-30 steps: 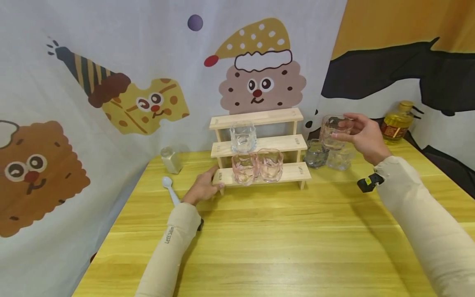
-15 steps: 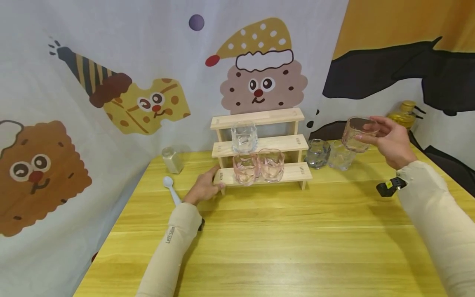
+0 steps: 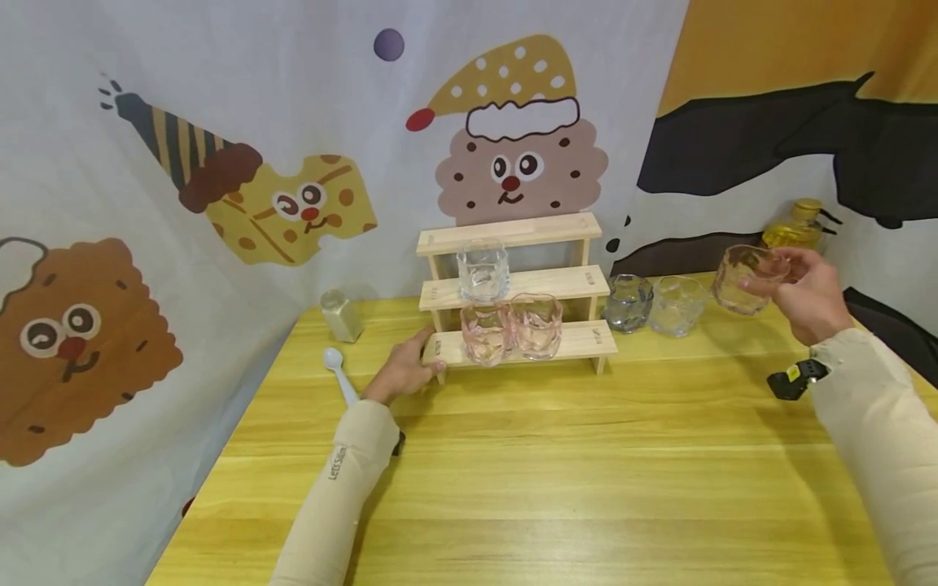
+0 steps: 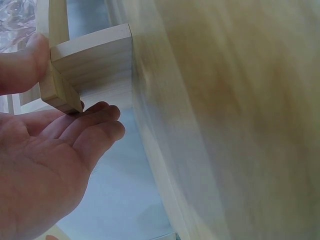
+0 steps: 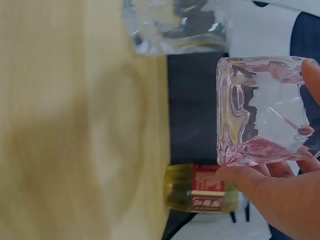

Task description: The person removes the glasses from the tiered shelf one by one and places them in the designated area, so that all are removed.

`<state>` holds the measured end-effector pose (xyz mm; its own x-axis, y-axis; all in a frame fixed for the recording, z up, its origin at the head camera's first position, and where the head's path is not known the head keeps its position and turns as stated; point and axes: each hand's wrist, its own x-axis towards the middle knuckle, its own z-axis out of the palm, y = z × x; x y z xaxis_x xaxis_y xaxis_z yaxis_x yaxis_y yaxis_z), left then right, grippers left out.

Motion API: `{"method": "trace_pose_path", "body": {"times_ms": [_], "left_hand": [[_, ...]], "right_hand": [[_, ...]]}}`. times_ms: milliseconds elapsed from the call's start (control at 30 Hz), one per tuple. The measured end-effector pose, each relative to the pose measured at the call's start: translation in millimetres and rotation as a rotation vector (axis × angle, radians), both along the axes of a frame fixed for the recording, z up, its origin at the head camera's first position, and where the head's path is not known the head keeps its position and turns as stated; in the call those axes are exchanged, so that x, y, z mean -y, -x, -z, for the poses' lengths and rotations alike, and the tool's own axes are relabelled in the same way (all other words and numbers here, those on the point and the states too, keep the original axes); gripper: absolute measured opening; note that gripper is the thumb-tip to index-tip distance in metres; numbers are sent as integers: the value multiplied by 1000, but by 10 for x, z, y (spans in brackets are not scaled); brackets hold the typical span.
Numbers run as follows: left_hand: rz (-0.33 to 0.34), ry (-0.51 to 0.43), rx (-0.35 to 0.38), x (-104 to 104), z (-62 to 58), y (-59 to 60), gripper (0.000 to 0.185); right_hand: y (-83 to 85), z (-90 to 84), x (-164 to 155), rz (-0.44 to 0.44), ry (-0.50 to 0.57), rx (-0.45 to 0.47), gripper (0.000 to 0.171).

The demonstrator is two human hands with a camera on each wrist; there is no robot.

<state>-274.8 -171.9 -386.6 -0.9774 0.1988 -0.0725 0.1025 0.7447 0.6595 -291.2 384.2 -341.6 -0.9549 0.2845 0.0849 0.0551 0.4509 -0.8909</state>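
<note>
right hand (image 3: pixel 806 297): right-centre of head view, raised above the table, fingers and thumb curled round a pink glass (image 3: pixel 746 279); glass off the table, tilted a little
pink glass, wrist view: fills upper right of frame (image 5: pixel 265 112), thumb under it, fingertip at its right edge
left hand (image 3: pixel 401 368): centre-left of head view, on the table at the left end of the wooden step rack (image 3: pixel 513 293); thumb on top of the lowest step's end, fingers under/beside it, lightly pinching the wood
left wrist view: thumb (image 4: pixel 22 62) presses the step end (image 4: pixel 75 75), fingers nearly straight below it
rack contents: clear glass (image 3: pixel 481 270) on middle step; two pink glasses (image 3: pixel 510 327) side by side, touching, on lowest step
right of rack: grey glass (image 3: pixel 626 302) and clear tumbler (image 3: pixel 676 304) just beside each other on the table; held glass is right of them, apart
oil bottle (image 3: pixel 791 229): far right back, behind the right hand, partly hidden
left back: small shaker jar (image 3: pixel 340 315) near the wall; white spoon (image 3: pixel 339 374) just left of the left wrist
table (image 3: pixel 557 488): yellow wood, lower half of frame
backdrop: cartoon cookie curtain (image 3: pixel 293 163)
</note>
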Motion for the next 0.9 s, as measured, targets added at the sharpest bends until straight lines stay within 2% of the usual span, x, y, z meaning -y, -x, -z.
{"method": "trace_pose_path", "body": {"times_ms": [200,367,567,633,800,900], "left_hand": [[-1,15,-3,8,-7,-13,72],[3,14,-9,5,-13,-14,70],[-5,5,2,2,10,-4,70],[-6,7,0,2,15,-2,70],[-5,12,-3,2,6,-3,70],[-7,7,6,2,-4,-10,71]], "right_hand": [[16,159,-86,-15,-25,40,64],[26,287,-116,-59,-54,70,83],[79,391,-121,-72,-67,110,95],[93,402,-122,-77,-68,118,95],[105,445,-131,-121,-42,101,83],[116,465,-134,-145,-30,97,83]]}}
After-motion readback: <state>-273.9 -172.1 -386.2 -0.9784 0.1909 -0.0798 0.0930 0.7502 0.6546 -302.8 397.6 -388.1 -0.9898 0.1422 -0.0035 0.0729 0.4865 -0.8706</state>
